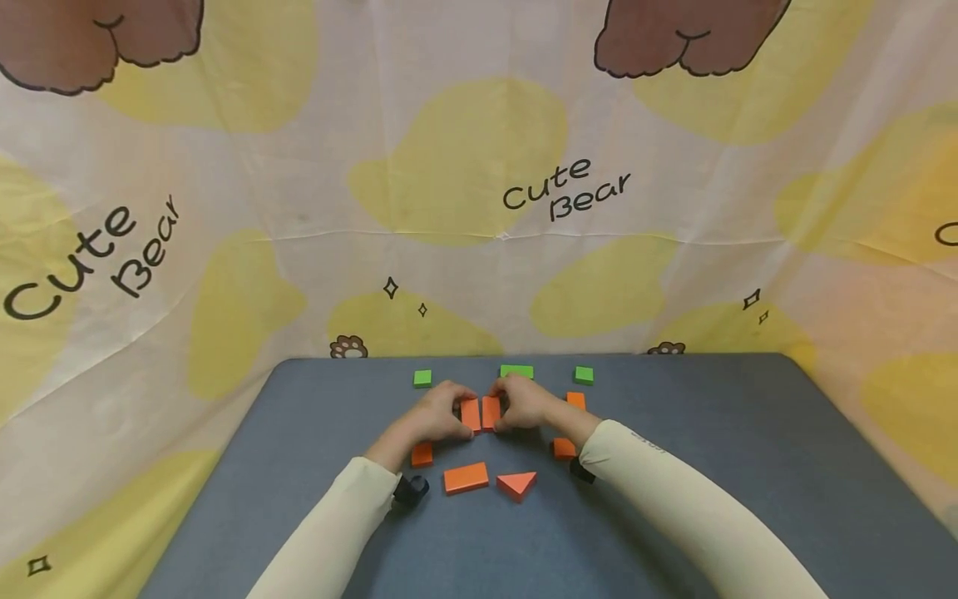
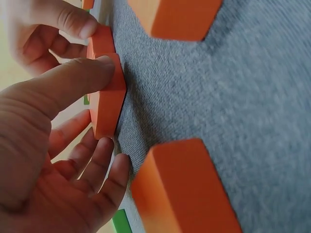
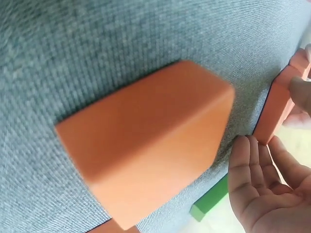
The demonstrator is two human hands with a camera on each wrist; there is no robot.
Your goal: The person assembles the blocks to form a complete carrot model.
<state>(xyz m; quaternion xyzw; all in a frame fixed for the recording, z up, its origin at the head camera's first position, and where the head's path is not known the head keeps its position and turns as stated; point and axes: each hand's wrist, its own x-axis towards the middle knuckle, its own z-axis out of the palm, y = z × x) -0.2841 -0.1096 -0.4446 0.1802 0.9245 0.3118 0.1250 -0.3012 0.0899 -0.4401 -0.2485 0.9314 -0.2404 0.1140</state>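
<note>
Two rectangular orange blocks stand side by side in the middle of the tabletop, a narrow gap showing between them in the head view. My left hand [image 1: 440, 411] pinches the left orange block [image 1: 470, 416] between thumb and fingers. From the other side, my right hand [image 1: 527, 403] pinches the right orange block [image 1: 491, 413]. In the left wrist view the left thumb lies on its block [image 2: 108, 97], with the other block [image 2: 101, 41] right behind it. The right wrist view shows the right fingers against the end of their block [image 3: 273, 109].
Nearer lie an orange rectangular block [image 1: 466, 478] and an orange triangular block [image 1: 517, 485]. Orange blocks sit beside the left wrist [image 1: 422, 454] and right forearm [image 1: 565, 449], another [image 1: 575, 400] farther back. Green blocks [image 1: 422, 379] line the far edge before a printed cloth [image 1: 464, 274].
</note>
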